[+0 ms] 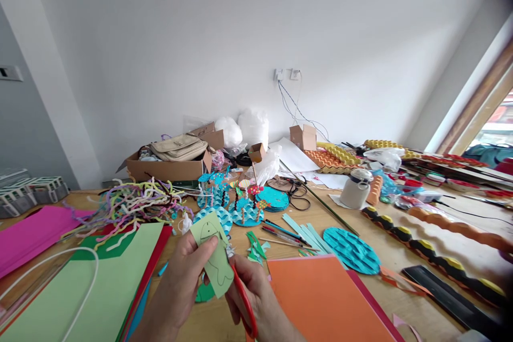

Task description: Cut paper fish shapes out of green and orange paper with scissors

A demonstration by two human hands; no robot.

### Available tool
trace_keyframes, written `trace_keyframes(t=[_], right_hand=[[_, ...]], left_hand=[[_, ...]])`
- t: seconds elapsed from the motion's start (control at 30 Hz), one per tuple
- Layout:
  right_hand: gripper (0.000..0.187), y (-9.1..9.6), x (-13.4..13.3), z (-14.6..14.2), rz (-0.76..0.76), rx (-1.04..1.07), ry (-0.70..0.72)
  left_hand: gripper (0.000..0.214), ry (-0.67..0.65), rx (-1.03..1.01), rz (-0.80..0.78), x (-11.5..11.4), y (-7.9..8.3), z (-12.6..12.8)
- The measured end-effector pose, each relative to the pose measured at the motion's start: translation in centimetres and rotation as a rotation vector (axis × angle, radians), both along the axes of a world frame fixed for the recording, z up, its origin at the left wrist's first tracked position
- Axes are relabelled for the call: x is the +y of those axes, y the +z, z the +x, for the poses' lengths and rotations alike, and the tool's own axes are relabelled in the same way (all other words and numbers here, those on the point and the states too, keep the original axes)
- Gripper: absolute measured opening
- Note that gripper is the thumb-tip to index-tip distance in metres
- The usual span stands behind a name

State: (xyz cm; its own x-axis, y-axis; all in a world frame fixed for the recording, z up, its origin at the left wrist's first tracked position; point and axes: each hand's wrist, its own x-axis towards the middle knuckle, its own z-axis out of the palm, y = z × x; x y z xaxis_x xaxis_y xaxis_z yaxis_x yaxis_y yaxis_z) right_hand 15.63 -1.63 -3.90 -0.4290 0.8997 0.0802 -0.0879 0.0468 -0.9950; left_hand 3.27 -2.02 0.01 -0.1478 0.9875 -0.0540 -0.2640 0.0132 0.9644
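Between the thumb and fingers of my left hand (180, 278) is a light green paper piece (212, 256) with a fish outline drawn on it. My right hand (256, 288) grips red-handled scissors (245, 304). Their blades meet the paper's right edge and are partly hidden behind it. Beneath my hands, a green scrap (205, 293) shows on the table. Just beyond stand round blue wavy paper bases (245, 215) with small colourful figures on sticks.
Light green paper sheets (100, 283) lie at left, orange sheets (320, 294) at right. Fuzzy craft stems (144, 197) are heaped behind left. Pens (280, 232), a blue textured oval (351, 250), a white jar (356, 189) and painted egg-carton strips (433, 256) fill the right side.
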Motion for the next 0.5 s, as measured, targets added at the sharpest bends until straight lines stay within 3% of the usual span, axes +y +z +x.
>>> trace_keyframes(t=[0.33, 0.5], right_hand=[[0.041, -0.32, 0.12, -0.12, 0.007, -0.002, -0.014], [0.045, -0.3, 0.14, -0.13, 0.036, -0.047, -0.046]], left_hand=[[0.021, -0.023, -0.001, 0.005, 0.17, -0.03, -0.13], [0.023, 0.028, -0.001, -0.005, 0.06, 0.0, -0.03]])
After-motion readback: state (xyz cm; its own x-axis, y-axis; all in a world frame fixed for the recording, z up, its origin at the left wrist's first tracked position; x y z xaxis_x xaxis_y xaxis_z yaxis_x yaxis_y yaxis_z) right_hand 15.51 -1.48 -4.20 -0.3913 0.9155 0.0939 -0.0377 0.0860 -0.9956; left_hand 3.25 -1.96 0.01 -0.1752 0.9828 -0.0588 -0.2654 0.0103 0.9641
